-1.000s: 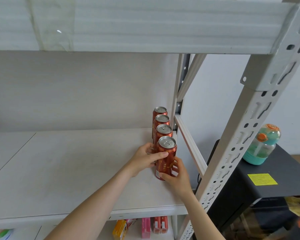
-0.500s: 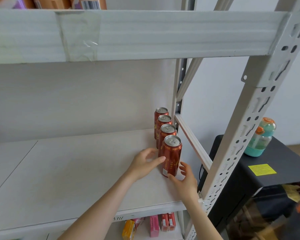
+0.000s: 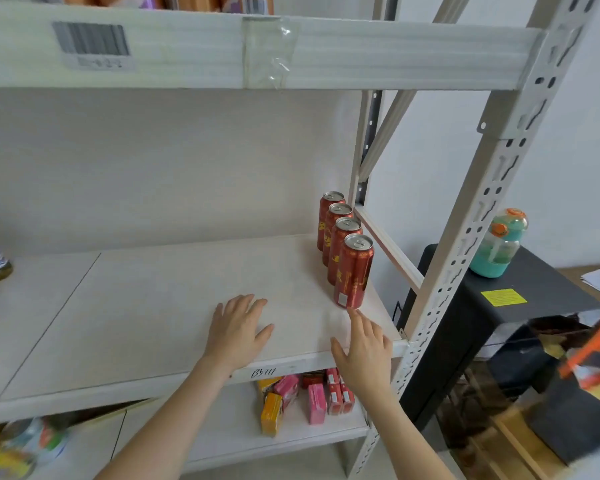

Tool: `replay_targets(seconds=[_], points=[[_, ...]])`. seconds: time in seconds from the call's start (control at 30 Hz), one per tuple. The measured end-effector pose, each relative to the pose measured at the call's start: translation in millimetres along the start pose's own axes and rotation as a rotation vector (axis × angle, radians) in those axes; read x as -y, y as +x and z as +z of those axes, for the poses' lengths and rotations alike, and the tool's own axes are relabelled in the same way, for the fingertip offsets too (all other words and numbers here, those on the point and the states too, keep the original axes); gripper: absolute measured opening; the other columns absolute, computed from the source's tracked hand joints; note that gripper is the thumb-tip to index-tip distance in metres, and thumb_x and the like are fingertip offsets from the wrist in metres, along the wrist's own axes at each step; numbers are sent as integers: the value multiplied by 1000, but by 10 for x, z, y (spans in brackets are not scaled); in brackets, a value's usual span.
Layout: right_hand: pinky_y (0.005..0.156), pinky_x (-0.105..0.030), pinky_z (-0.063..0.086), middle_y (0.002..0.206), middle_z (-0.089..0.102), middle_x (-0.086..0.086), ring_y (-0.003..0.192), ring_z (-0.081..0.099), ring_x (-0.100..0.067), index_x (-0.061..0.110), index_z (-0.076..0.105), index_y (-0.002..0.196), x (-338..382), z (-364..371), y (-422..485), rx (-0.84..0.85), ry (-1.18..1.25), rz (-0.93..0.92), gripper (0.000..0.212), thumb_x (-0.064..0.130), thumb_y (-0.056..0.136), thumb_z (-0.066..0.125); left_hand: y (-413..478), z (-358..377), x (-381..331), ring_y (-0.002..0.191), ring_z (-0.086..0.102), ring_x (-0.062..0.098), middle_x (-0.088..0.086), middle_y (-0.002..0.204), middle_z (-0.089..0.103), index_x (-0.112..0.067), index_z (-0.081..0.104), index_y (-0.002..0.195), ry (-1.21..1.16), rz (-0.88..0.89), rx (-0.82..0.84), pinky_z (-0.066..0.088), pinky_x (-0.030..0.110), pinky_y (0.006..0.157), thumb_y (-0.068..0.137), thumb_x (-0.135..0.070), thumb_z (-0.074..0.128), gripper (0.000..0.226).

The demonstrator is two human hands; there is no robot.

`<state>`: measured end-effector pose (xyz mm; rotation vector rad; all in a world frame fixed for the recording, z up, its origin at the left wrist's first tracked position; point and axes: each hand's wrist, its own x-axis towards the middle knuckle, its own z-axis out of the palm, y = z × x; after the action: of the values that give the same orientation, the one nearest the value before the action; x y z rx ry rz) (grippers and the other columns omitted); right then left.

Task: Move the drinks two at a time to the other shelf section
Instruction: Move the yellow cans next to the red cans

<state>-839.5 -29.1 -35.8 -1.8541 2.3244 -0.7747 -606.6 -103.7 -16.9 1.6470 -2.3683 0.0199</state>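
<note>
Meanwhile, both hands empty above shelf [image 3: 153,306]: left hand [image 3: 238,329] fingers spread, right hand [image 3: 362,351] fingers apart, fingertip just below front can [image 3: 354,271] of four-can row

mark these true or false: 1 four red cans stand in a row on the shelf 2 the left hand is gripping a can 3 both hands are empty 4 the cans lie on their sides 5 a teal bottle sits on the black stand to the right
1. True: four red cans stand in a row at the right end of the shelf.
2. False: the left hand is open above the bare shelf, apart from the cans.
3. True: the right hand is open too, its fingertip near the front can's base.
4. False: they stand upright.
5. True: the teal bottle sits on the black stand.
</note>
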Motion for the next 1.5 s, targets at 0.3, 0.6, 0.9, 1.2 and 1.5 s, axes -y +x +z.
replay_targets(seconds=[0.3,0.6,0.9,1.2,1.5], points=[[118,-49,15,161,21,-4,148,19,-27,23,17,154,438,-41,-722,133,-209,-164,68,52,96,39,-1086,-164,352,148,24,30,9,159,31,-24,39,148,147,-108,8,18,57,116,98,-51,42,57],[117,-51,16,161,19,-6,148,17,-28,22,17,153,1144,-8,-1373,206,-276,-319,67,51,97,39,-2184,-402,919,137,43,37,15,147,49,-20,57,135,255,-203,10,32,66,106,86,-50,64,58],[117,-54,9,162,13,-9,149,11,-29,20,11,154,2263,340,-1850,231,-282,-484,70,49,97,38,-3000,-734,1799,126,55,37,17,133,61,-16,66,123,342,-254,-16,42,67,96,72,-46,79,61],[116,-57,14,158,27,-10,146,23,-31,18,25,152,3682,863,-2384,192,-291,-455,71,50,93,48,-3642,-1111,3137,129,53,35,15,135,60,-18,66,123,374,-242,9,42,65,97,74,-45,76,58],[99,-60,41,133,60,-13,123,56,-34,14,58,131,4726,1412,-2668,125,-274,-427,74,46,68,78,-3960,-1286,4217,129,53,34,14,135,59,-19,66,123,356,-260,-20,43,65,99,72,-48,78,60]])
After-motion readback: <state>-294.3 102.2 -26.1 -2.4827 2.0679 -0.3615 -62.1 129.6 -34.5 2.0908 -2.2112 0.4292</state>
